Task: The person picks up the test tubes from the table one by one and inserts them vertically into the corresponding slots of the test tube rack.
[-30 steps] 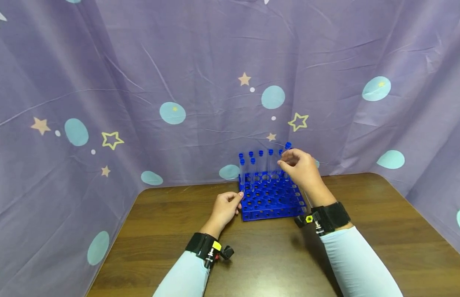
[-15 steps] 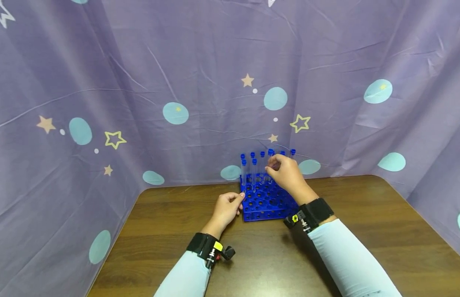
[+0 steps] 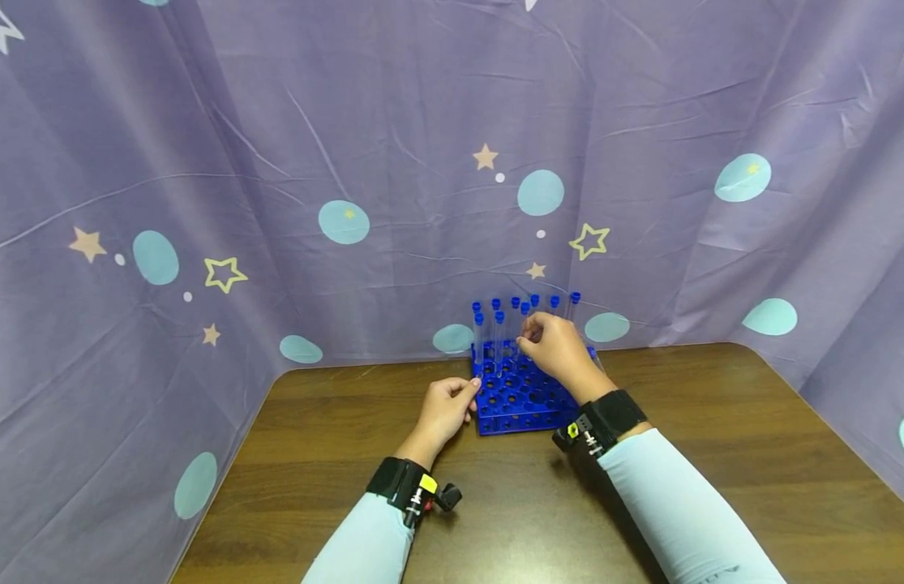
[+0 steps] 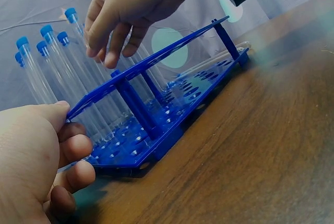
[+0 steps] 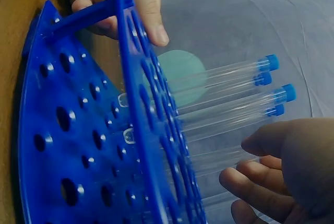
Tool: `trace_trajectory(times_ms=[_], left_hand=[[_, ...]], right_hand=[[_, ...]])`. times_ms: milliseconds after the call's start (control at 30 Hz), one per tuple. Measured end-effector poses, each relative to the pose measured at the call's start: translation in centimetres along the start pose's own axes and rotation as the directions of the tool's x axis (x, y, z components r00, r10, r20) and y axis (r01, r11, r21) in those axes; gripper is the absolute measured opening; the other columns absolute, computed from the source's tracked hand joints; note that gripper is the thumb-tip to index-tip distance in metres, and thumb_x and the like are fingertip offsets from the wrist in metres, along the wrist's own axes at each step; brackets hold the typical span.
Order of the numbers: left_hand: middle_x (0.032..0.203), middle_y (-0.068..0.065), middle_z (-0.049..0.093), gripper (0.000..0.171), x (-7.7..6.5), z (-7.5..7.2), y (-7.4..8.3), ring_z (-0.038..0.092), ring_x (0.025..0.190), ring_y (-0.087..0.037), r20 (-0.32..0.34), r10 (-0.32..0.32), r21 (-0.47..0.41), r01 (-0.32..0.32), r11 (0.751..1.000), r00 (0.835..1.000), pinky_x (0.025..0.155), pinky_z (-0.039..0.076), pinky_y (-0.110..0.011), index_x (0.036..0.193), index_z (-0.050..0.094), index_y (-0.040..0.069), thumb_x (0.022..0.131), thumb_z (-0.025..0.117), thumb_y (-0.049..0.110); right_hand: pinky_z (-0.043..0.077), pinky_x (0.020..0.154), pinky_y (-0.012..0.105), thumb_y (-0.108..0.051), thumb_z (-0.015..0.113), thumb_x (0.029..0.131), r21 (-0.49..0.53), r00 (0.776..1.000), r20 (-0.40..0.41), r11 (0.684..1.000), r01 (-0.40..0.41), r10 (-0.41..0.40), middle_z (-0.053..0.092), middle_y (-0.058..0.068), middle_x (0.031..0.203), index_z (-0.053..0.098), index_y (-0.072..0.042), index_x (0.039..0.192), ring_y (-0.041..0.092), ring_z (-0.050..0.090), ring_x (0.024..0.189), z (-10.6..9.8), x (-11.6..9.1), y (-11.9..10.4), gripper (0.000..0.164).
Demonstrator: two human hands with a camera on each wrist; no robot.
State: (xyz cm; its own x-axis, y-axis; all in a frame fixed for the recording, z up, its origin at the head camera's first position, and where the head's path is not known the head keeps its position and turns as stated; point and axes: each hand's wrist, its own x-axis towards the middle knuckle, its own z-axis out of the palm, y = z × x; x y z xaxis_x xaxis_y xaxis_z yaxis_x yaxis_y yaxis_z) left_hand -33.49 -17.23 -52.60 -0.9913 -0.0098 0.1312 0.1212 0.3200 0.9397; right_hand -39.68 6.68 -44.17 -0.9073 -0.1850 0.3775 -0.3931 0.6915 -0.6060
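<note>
My left hand (image 3: 443, 414) pinches the near left corner of the blue test tube rack (image 3: 520, 422), thumb on the upper plate and fingers curled below it. My right hand (image 3: 557, 349) is over the rack, its thumb and fingers around a clear capped test tube (image 3: 525, 308) that stands nearly upright. To its left, two tubes (image 3: 499, 318) are in the front row. Several more blue-capped tubes (image 3: 516, 302) form the back row. In the right wrist view, the right hand's fingers (image 5: 237, 182) are beside the tubes, with the held tube's lower part hard to see.
A clear tube (image 4: 209, 63) lies on the wooden table (image 3: 495, 519) by the rack's right end. Behind the table hangs a purple curtain (image 3: 415, 122) with stars and dots. Each wrist wears a black strap with a camera (image 3: 447, 496).
My right hand has moved left from the rack's right end, bringing a tube to the front row, where its cap now sits lower. My left hand has stayed at the rack's corner.
</note>
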Motion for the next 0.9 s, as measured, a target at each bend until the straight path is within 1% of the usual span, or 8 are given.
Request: trace_trajectory(times_ms=[200, 333, 467, 600, 767, 900], left_hand=[[0.069, 0.004, 0.069, 0.036, 0.0, 0.0, 0.0, 0.058, 0.053, -0.01, -0.001, -0.006, -0.004, 0.006, 1.0, 1.0, 0.053, 0.048, -0.022, 0.097, 0.084, 0.003, 0.113, 0.074, 0.033], [0.068, 0.005, 0.068, 0.037, 0.0, 0.0, 0.0, 0.058, 0.052, -0.01, -0.001, -0.004, -0.009, 0.004, 1.0, 1.0, 0.052, 0.048, -0.022, 0.097, 0.084, 0.002, 0.113, 0.073, 0.033], [0.068, 0.008, 0.067, 0.037, 0.0, 0.0, 0.0, 0.057, 0.052, -0.009, 0.0, -0.002, -0.003, 0.002, 1.0, 1.0, 0.052, 0.048, -0.022, 0.097, 0.084, 0.001, 0.113, 0.073, 0.034], [0.068, 0.008, 0.067, 0.037, 0.1, 0.0, 0.0, 0.058, 0.052, -0.008, 0.002, 0.001, 0.006, -0.001, 1.0, 1.0, 0.052, 0.048, -0.022, 0.098, 0.084, 0.002, 0.113, 0.073, 0.034], [0.068, 0.007, 0.068, 0.038, 0.1, 0.0, 0.0, 0.058, 0.052, -0.009, -0.001, 0.001, 0.019, -0.001, 1.0, 1.0, 0.053, 0.048, -0.023, 0.097, 0.084, 0.003, 0.113, 0.073, 0.035], [0.068, 0.007, 0.068, 0.038, 0.0, 0.0, 0.1, 0.058, 0.052, -0.009, 0.001, -0.005, 0.016, 0.005, 1.0, 1.0, 0.053, 0.049, -0.023, 0.097, 0.084, 0.003, 0.113, 0.073, 0.035]], right_hand=[[0.066, 0.085, 0.047, -0.017, 0.081, 0.102, -0.037, 1.0, 0.027, 0.999, -0.006, 0.007, 0.083, 0.012, 0.103, 0.077, -0.006, 0.11, 0.028, 0.081, 0.095, 0.5, -0.1, 0.0, 0.013], [0.065, 0.083, 0.046, -0.018, 0.081, 0.104, -0.056, 0.999, 0.048, 0.998, -0.008, 0.011, 0.082, 0.012, 0.105, 0.076, -0.006, 0.111, 0.026, 0.079, 0.092, 0.7, -0.1, -0.1, 0.014], [0.064, 0.082, 0.046, -0.018, 0.083, 0.102, -0.058, 0.999, 0.039, 0.998, -0.008, 0.01, 0.082, 0.011, 0.103, 0.076, -0.007, 0.109, 0.026, 0.077, 0.09, 0.8, -0.2, -0.1, 0.015], [0.062, 0.083, 0.047, -0.016, 0.084, 0.1, -0.053, 1.0, 0.019, 0.999, -0.008, 0.009, 0.082, 0.01, 0.101, 0.075, -0.007, 0.105, 0.026, 0.076, 0.089, 0.9, -0.2, 0.1, 0.014], [0.06, 0.081, 0.045, -0.017, 0.083, 0.1, -0.052, 0.998, 0.042, 0.998, -0.037, 0.039, 0.081, 0.009, 0.101, 0.075, -0.008, 0.105, 0.025, 0.074, 0.088, 1.2, -0.3, 0.3, 0.013], [0.062, 0.083, 0.046, -0.018, 0.083, 0.101, -0.051, 0.996, 0.061, 0.997, -0.055, 0.058, 0.082, 0.01, 0.103, 0.078, -0.006, 0.109, 0.026, 0.076, 0.09, 1.3, -0.4, 0.4, 0.015]])
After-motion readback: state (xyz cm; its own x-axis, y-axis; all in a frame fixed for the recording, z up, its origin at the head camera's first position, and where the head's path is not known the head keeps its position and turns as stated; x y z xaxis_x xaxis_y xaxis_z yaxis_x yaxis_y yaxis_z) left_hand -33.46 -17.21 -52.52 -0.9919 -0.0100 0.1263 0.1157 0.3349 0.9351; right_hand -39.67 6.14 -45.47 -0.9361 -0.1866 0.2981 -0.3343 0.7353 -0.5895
